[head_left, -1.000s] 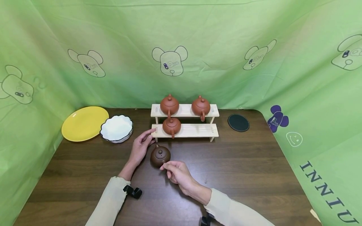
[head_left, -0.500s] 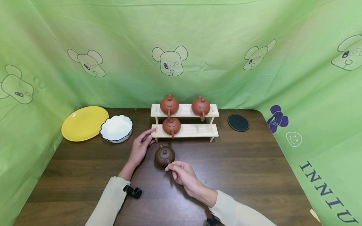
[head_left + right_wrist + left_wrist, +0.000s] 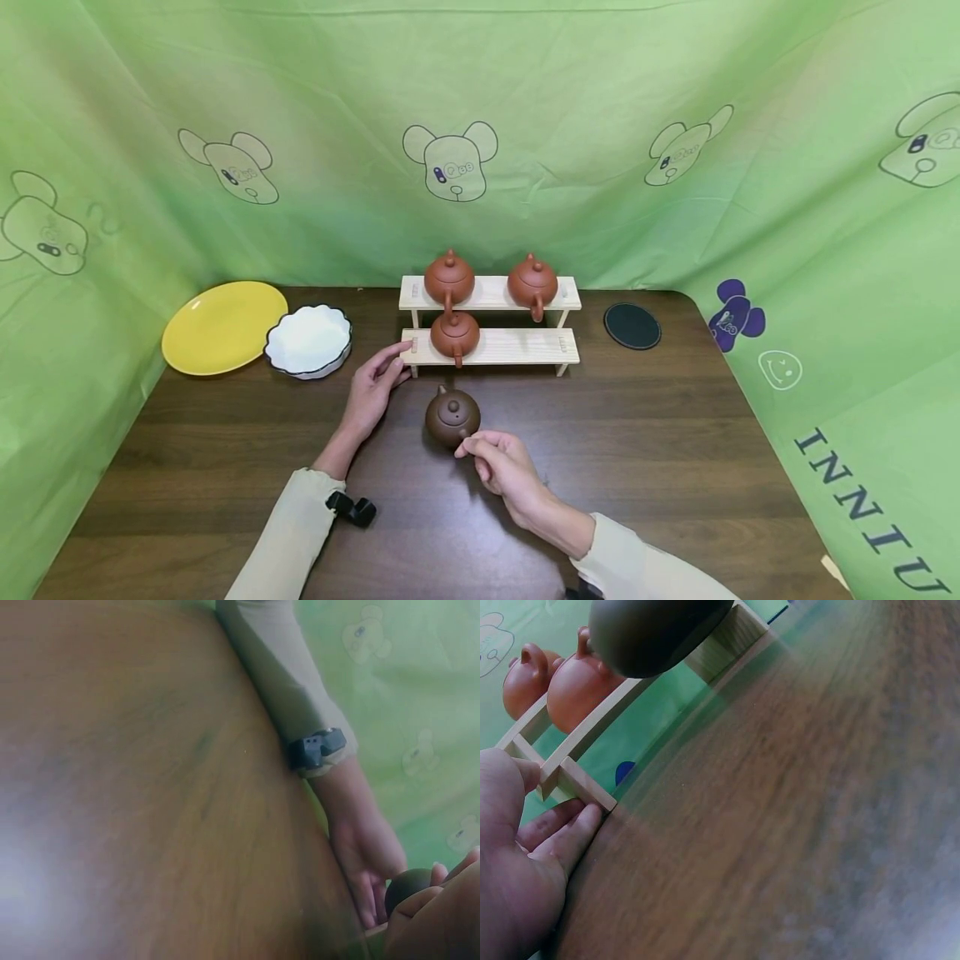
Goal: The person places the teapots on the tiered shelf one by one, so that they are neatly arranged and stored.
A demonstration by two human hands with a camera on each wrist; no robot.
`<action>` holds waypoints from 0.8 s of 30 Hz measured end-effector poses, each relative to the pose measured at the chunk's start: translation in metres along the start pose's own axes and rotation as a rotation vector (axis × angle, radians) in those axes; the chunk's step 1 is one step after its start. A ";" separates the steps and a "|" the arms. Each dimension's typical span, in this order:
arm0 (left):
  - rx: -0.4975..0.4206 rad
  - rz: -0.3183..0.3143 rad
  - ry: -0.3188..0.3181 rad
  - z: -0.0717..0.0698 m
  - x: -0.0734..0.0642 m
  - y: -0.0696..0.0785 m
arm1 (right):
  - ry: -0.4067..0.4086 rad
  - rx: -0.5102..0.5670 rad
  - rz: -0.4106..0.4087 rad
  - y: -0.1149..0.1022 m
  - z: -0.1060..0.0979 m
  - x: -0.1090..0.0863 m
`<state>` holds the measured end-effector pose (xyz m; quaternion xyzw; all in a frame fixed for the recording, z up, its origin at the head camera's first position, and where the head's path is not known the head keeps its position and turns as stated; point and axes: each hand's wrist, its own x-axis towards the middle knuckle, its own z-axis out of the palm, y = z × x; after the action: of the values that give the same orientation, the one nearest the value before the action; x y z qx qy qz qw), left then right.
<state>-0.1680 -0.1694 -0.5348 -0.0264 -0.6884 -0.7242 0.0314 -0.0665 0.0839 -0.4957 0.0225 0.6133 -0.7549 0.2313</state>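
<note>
A dark brown teapot point(image 3: 452, 417) hangs above the table in front of the wooden two-step stand point(image 3: 517, 346), its spout toward the stand. My right hand point(image 3: 512, 477) pinches its handle between thumb and fingers. In the left wrist view the teapot's rounded body point(image 3: 656, 634) appears in front of the lower shelf. My left hand point(image 3: 371, 396) grips the left end of the lower shelf, fingers around its end and leg. One reddish-brown teapot point(image 3: 455, 334) sits on the lower shelf's left part. On the upper shelf stand two more, a left teapot point(image 3: 449, 279) and a right teapot point(image 3: 532, 282).
A yellow plate point(image 3: 225, 328) lies at the back left, beside a white scalloped dish point(image 3: 309, 342) with a dark rim. A round black coaster point(image 3: 633, 326) is right of the stand. Green printed cloth point(image 3: 570, 100) encloses the back and sides of the wooden table point(image 3: 660, 467).
The right hand has carried the dark brown teapot a little to the right in front of the stand. My left hand stays at the lower shelf's end.
</note>
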 end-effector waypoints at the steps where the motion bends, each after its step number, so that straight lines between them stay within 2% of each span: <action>1: 0.001 -0.002 0.001 0.000 0.000 0.000 | 0.002 -0.003 0.000 0.000 -0.001 -0.001; 8: 0.014 -0.003 0.006 0.000 0.000 0.000 | 0.034 -0.004 -0.016 -0.001 -0.009 -0.006; 19: 0.013 -0.006 -0.003 -0.001 0.000 0.001 | 0.106 0.060 -0.132 -0.004 -0.020 -0.012; 24: 0.016 -0.011 -0.011 -0.001 -0.001 0.002 | 0.158 0.048 -0.147 -0.005 -0.025 -0.014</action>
<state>-0.1670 -0.1700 -0.5331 -0.0261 -0.6944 -0.7187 0.0240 -0.0624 0.1123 -0.4924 0.0423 0.6114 -0.7801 0.1258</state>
